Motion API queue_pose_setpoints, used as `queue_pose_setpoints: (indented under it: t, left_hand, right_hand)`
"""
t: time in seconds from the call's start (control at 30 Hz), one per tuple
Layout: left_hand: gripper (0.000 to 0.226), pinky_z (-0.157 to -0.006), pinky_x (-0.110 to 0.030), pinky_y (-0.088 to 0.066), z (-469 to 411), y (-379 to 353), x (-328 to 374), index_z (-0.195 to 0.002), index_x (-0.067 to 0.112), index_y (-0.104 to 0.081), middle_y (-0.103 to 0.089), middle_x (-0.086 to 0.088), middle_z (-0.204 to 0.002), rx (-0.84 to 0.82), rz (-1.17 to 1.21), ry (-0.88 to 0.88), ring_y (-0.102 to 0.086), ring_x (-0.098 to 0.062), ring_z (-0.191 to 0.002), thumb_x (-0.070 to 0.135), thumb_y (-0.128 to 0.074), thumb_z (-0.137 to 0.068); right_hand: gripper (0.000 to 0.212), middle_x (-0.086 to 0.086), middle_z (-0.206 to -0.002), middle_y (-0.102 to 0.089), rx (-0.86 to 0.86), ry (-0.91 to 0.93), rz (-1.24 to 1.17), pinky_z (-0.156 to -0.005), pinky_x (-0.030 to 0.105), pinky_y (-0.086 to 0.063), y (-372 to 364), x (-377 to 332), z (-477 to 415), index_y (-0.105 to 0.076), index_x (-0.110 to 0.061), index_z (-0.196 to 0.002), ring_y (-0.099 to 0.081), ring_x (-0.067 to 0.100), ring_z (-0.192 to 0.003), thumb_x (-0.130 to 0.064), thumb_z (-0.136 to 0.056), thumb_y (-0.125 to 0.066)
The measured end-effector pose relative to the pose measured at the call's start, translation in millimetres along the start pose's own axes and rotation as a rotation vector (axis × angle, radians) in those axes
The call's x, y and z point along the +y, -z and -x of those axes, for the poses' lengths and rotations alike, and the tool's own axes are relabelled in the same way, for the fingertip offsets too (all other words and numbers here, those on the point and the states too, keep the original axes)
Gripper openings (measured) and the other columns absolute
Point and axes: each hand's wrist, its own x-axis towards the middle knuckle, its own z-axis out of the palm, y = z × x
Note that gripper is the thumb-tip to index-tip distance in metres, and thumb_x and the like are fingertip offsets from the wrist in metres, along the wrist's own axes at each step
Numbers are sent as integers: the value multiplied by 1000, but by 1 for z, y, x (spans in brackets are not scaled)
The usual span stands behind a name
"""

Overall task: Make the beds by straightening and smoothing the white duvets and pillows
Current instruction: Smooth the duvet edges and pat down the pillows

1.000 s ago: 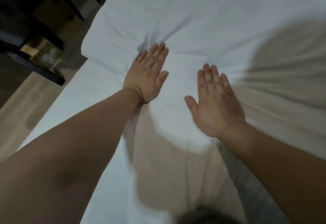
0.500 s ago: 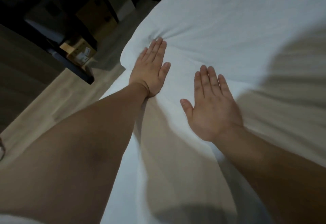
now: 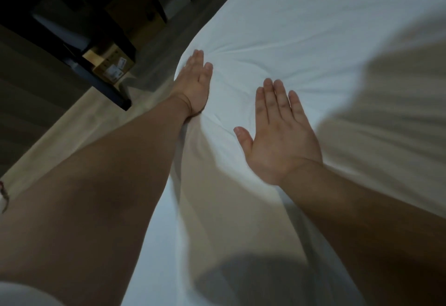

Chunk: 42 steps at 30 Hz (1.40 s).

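Pressing flat on one white pillow [image 3: 301, 40] are two bare hands, both with straight fingers and gripping nothing. The left hand [image 3: 194, 86] lies at the pillow's left edge, close to its rounded corner, with its four fingers held together and its thumb tucked alongside. Fine creases fan out across the cover from its fingertips. The right hand [image 3: 281, 136] is laid on the pillow further in from that edge, well apart from the left hand, with its four fingers slightly spread and its thumb angled out toward the left hand. The pillow itself sits on the bed, its puffed edge overlapping one flat white sheet [image 3: 149, 245] that runs from beneath the pillow toward the person. Much of the pillow's right side and near side is in shadow. Left of the pillow, past the bed's edge, is a pale wood floor [image 3: 72, 141]. On it, beyond the pillow's corner, stands one black frame [image 3: 101, 86] with one labelled cardboard box [image 3: 108, 64] inside.
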Motion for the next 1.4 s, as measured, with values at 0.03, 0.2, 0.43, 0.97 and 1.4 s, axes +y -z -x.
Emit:
queue_pose_setpoints:
  t: [0.03, 0.2, 0.43, 0.97, 1.4]
  left_hand:
    - [60, -126, -27, -2, -2, 0, 0, -163, 20, -7, -3, 5, -170, -16, 67, 29, -4, -11, -156, 47, -14, -110]
    - [88, -127, -38, -13, -19, -1, -23, -160, 22, -28, -27, 4, -165, -89, 389, 339, -25, -19, -152, 80, -26, -93]
    - [61, -126, -36, -17, -16, -4, -26, -157, 11, -32, -32, -6, -163, 55, 395, 241, -30, -23, -150, 49, -28, -109]
    - [61, -128, -37, -1, 32, -6, -7, -163, 17, 2, 6, 2, -170, -34, -301, -261, 7, -12, -156, 44, -8, -109]
    - [63, -127, -43, 0, 161, -61, 154, -162, 18, 7, 12, 3, -169, -24, -288, -402, 12, -17, -156, 43, -10, -106]
  right_hand:
    - [84, 17, -169, 6, 4, 2, 7, -127, 45, 2, -1, -3, -4, 1, -1, -160, 10, 28, -156, -61, -101, -1]
    - [88, 18, -168, 9, 13, 2, 29, -127, 45, 2, -8, -18, -24, 4, 0, -159, 11, 29, -156, -64, -99, 0]
    - [89, 20, -168, 1, 56, -13, 50, -127, 45, -3, -21, -25, -35, -2, 2, -160, 3, 30, -157, -64, -100, -5]
    - [85, 13, -168, 16, -164, -13, 24, -126, 43, 7, 8, -29, -29, 12, -3, -158, 18, 24, -155, -63, -98, 7]
    - [68, 12, -166, 22, -111, -377, 36, -125, 43, 11, 37, 46, 127, 16, -4, -157, 21, 24, -154, -43, -104, 1]
